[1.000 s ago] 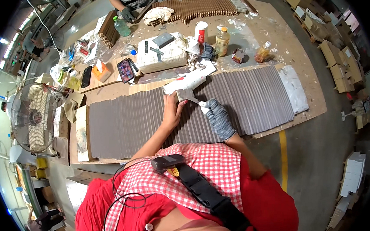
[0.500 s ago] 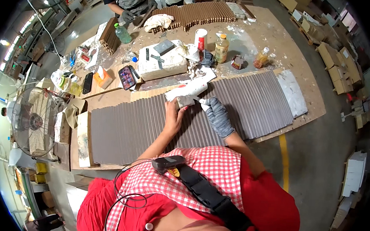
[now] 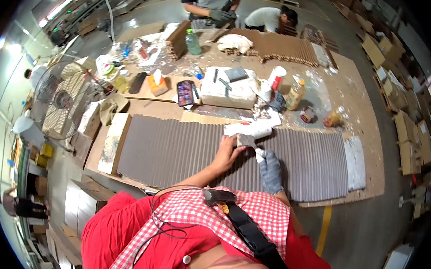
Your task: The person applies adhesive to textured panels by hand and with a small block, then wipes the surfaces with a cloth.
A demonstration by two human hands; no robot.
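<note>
A long row of grey ribbed strips [image 3: 175, 152] lies side by side across the table in front of me. Over the middle of it, my bare left hand [image 3: 227, 154] grips a small flat grey-white block [image 3: 246, 141] between thumb and fingers. My right hand [image 3: 271, 173], in a grey knit glove, is closed on a small white-handled scraper [image 3: 259, 155], its tip close to the block. Whether the tip touches cannot be made out. Just beyond both hands, a white squeeze tube [image 3: 249, 129] with a red mark lies across the strips' far edge.
White-smeared blocks flank the row at the left [image 3: 112, 145] and right [image 3: 355, 163]. Beyond stand a wrapped white bundle [image 3: 228, 95], phone [image 3: 184, 93], tissue pack [image 3: 157, 83] and bottles [image 3: 295, 96]. A fan [image 3: 62, 99] is at left; a gloved co-worker [image 3: 213, 11] stands across the table.
The whole view has shifted, so the table sits lower and further right in it. Both hands keep hold of the block and scraper; the right glove now points more upright.
</note>
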